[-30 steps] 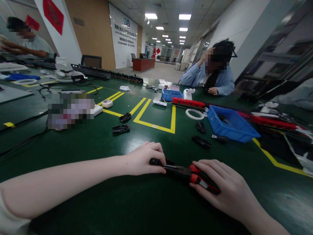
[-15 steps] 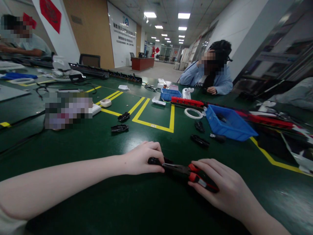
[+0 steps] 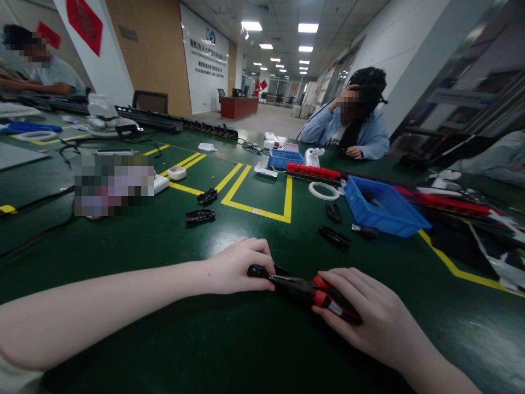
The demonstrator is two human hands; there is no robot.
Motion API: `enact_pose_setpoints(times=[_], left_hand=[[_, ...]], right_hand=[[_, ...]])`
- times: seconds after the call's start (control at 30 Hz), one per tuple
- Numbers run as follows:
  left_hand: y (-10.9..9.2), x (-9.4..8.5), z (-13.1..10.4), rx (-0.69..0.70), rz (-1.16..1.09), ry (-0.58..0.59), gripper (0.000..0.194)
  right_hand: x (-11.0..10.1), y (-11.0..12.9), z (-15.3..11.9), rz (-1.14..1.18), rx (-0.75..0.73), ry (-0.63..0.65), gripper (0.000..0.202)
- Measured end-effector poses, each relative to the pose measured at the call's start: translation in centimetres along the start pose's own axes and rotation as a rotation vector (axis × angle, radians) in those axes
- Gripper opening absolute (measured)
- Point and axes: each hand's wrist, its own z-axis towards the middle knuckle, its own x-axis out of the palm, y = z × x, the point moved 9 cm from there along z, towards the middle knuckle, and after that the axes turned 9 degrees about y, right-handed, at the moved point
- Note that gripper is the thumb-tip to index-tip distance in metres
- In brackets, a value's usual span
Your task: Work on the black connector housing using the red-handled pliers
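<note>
My left hand [image 3: 241, 266] is closed on a small black plastic part [image 3: 257, 270], with much of it hidden by the fingers. In my right hand [image 3: 369, 309] are red-and-black-handled long-nose pliers [image 3: 324, 298], gripped by the handles. The jaws point left, and their tips meet the black part beside my left fingertips; whether they pinch it I cannot make out. Ahead on the left lie two black plastic pieces, a nearer one [image 3: 200, 215] and a farther one [image 3: 207, 196]. More black pieces [image 3: 334, 236] rest ahead on the right.
A blue bin [image 3: 383, 208] with dark items inside stands to the right, near a white ring [image 3: 324, 190]. Yellow tape [image 3: 258, 210] marks the green table. A tape roll [image 3: 176, 173] sits left of centre. Across the table a person [image 3: 348, 120] leans on one hand.
The pliers and my right hand have shifted very slightly left. My left hand keeps its hold on the black part, nearly still.
</note>
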Motion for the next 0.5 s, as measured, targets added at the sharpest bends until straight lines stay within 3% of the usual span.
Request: enact_pose_setpoints(times=[0.5], left_hand=[[-0.25,-0.03,0.02,0.021,0.002,-0.003,0.013]], right_hand=[[-0.13,-0.5,-0.07,0.03,-0.008,0.042,0.029]])
